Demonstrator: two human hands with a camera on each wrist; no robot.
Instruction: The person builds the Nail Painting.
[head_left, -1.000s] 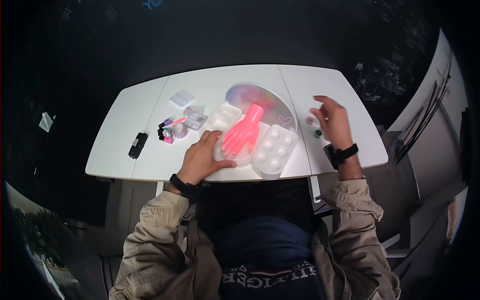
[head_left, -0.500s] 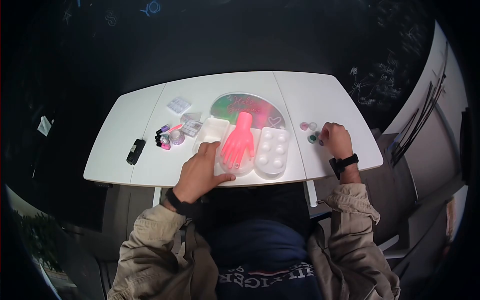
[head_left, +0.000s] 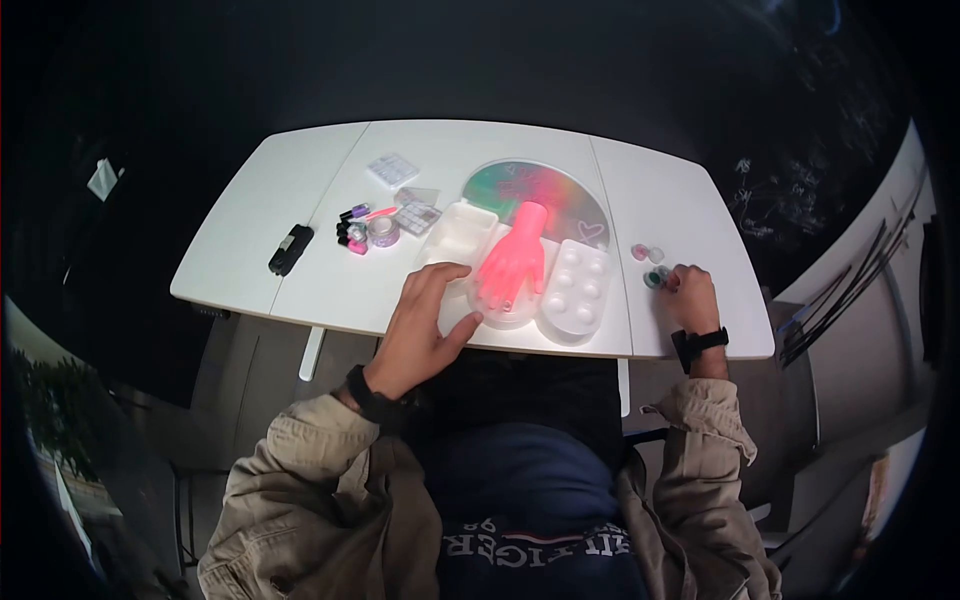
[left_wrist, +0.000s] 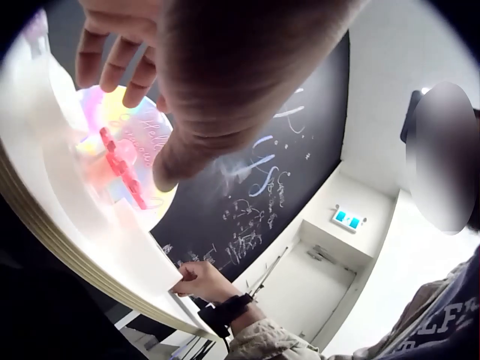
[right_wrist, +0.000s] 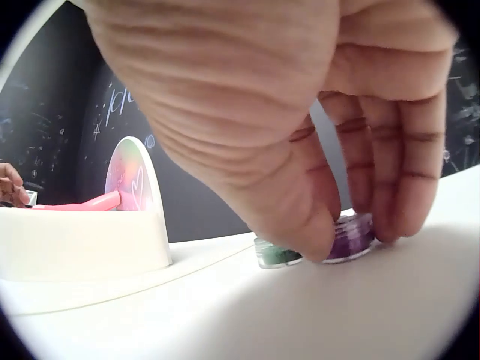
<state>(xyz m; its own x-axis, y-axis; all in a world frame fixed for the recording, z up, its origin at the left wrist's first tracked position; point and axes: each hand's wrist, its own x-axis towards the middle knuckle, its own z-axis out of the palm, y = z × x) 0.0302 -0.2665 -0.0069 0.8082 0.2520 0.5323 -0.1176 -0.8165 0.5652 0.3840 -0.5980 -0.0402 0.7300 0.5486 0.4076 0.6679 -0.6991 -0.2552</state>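
On the right of the table, my right hand (head_left: 697, 300) pinches a small clear jar of purple contents (right_wrist: 352, 238) between thumb and fingertips. The jar stands at the tabletop, mostly covered by the hand in the head view. Right beside it is a small jar with green contents (right_wrist: 276, 253). My left hand (head_left: 425, 330) holds nothing, thumb and fingers spread apart at the front left of a pink practice hand (head_left: 515, 262). That practice hand lies palm down on a white stand with a rainbow-sheen round back (head_left: 490, 182).
A pink jar (head_left: 640, 252) and a pale jar (head_left: 656, 255) sit behind the green one. White trays flank the practice hand, the right one (head_left: 576, 290) with round wells. Further left are nail polish bottles (head_left: 350, 232), a tape roll (head_left: 383, 232), clear cases (head_left: 393, 170) and a black object (head_left: 290, 250).
My right hand has come down from above the table onto the purple jar. My left hand has drawn slightly away from the stand, its thumb and fingers still spread.
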